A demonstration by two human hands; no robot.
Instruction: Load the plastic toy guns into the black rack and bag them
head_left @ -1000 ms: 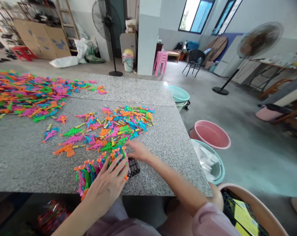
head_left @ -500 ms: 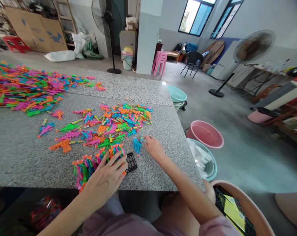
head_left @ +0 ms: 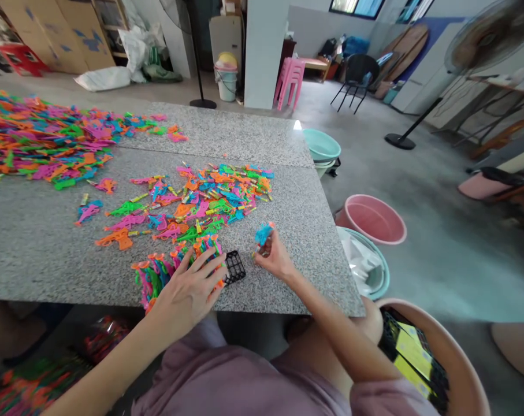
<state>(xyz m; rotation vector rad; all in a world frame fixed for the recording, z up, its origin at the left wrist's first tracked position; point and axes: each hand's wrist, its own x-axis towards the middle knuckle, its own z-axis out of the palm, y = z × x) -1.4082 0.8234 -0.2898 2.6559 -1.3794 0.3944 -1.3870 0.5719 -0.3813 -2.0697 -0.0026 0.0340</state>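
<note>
My right hand (head_left: 277, 258) pinches a small blue plastic toy gun (head_left: 262, 233) just above the grey speckled table (head_left: 294, 190). Fingers spread, my left hand (head_left: 195, 284) lies across a row of upright toy guns (head_left: 151, 274) in pink, green, blue and orange. These stand packed in a black grid tray (head_left: 234, 267), whose right end shows bare cells; the palm hides part of the row. Beyond both hands is a loose heap of toy guns (head_left: 218, 199), with small yellow-banded pieces among them. An orange toy gun (head_left: 119, 237) lies at its near left.
A much larger pile of toy guns (head_left: 40, 141) covers the table's far left. Right of the table on the floor are a pink basin (head_left: 374, 219), a green basin (head_left: 385, 283) holding white plastic, and an orange tub (head_left: 469, 370) with black trays and yellow cards.
My right hand has taken hold of the blue toy gun and lifted it off the table, turning it. My left hand stays on the row. The view has tilted down.
</note>
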